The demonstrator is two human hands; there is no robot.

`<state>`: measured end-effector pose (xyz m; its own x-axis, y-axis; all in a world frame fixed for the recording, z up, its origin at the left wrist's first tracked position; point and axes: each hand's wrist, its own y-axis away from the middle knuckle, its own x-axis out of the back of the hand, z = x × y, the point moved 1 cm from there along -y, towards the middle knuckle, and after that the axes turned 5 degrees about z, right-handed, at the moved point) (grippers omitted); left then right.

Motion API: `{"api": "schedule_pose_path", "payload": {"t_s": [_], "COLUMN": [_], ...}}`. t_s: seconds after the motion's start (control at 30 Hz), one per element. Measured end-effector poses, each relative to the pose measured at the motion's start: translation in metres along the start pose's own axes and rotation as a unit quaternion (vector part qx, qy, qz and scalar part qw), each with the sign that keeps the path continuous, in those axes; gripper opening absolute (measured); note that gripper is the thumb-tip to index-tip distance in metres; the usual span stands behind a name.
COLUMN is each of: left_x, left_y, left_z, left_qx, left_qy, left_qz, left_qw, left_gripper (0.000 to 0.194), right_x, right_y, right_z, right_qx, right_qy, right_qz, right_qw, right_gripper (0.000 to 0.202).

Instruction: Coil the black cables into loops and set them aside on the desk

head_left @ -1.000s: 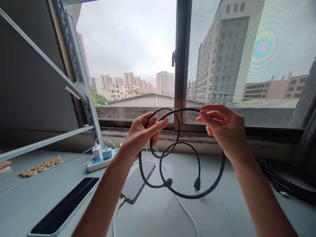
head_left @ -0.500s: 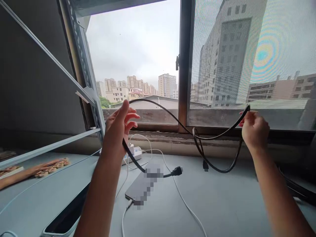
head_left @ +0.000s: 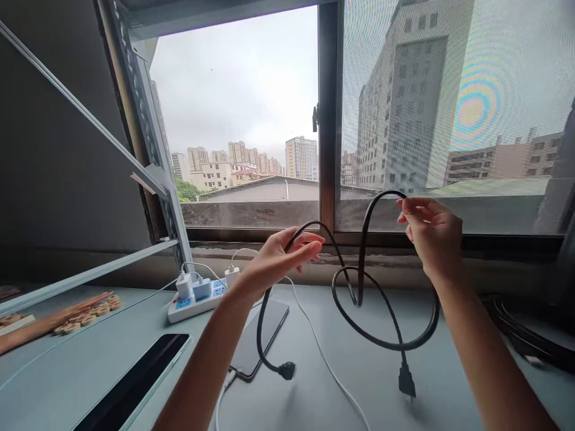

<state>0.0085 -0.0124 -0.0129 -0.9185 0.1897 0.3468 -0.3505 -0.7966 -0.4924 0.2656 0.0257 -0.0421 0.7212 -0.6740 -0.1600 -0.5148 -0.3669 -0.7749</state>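
A black power cord (head_left: 381,342) is strung between my two hands, its loops dangling over the table. My left hand (head_left: 279,258) has the cord running across it near the thumb and index finger, its fingers loosely extended. With fingers bent in, my right hand (head_left: 435,232) pinches the cord higher up, at the top of an arch. Below the left hand hangs one end with a black connector (head_left: 286,370), close to a grey phone (head_left: 265,336). The other end, a plug (head_left: 406,382), points down near the tabletop, left of my right forearm.
A white power strip (head_left: 173,313) with chargers stands by the window wall. A dark-screened phone (head_left: 139,374) lies at left front. White charging cable (head_left: 321,344) crosses the table. Coiled black cables (head_left: 534,341) lie at right, a metal shelf frame (head_left: 179,227) at left.
My left hand has moved right and down, turning palm inward, and my right hand has shifted left. The cord's loops hang closer together, and both its ends have shifted lower in view.
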Motion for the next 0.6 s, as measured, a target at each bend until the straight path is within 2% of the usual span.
{"api": "schedule_pose_path", "payload": {"t_s": [0.07, 0.13, 0.23, 0.3, 0.37, 0.43, 0.47, 0.5, 0.57, 0.6], "left_x": [-0.009, -0.013, -0.012, -0.009, -0.007, -0.007, -0.008, -0.008, -0.009, -0.010], "left_y": [0.000, 0.000, -0.001, -0.004, -0.006, -0.008, -0.009, -0.010, -0.012, -0.013], "left_z": [0.000, 0.000, -0.002, -0.005, -0.008, -0.012, -0.014, -0.016, -0.019, -0.021], "left_qx": [0.028, 0.051, 0.056, 0.043, 0.038, 0.041, 0.041, 0.041, 0.040, 0.040], "left_qy": [0.074, 0.140, 0.234, 0.283, 0.308, 0.315, 0.316, 0.316, 0.314, 0.313], "left_qz": [-0.068, -0.097, -0.072, -0.045, -0.033, -0.029, -0.026, -0.022, -0.004, 0.010], "left_qw": [0.995, 0.984, 0.968, 0.957, 0.950, 0.948, 0.947, 0.948, 0.949, 0.949], "left_gripper": [0.041, 0.045, 0.048, 0.047, 0.048, 0.049, 0.049, 0.049, 0.051, 0.052], "right_x": [-0.009, -0.019, -0.029, -0.030, -0.025, -0.016, -0.011, -0.009, -0.008, -0.011], "right_y": [0.009, 0.017, 0.026, 0.029, 0.031, 0.036, 0.039, 0.044, 0.059, 0.068], "right_z": [-0.006, -0.007, -0.006, -0.011, -0.024, -0.042, -0.053, -0.062, -0.079, -0.084], "right_qx": [-0.003, -0.007, 0.008, 0.052, 0.086, 0.071, 0.048, 0.024, -0.007, -0.015], "right_qy": [-0.013, -0.007, 0.030, 0.069, 0.103, 0.114, 0.112, 0.106, 0.096, 0.101], "right_qz": [-0.035, -0.076, -0.119, -0.120, -0.109, -0.132, -0.180, -0.260, -0.439, -0.499], "right_qw": [0.999, 0.997, 0.992, 0.989, 0.985, 0.982, 0.976, 0.959, 0.893, 0.861], "right_gripper": [0.031, 0.031, 0.031, 0.025, 0.021, 0.020, 0.023, 0.025, 0.028, 0.029]}}
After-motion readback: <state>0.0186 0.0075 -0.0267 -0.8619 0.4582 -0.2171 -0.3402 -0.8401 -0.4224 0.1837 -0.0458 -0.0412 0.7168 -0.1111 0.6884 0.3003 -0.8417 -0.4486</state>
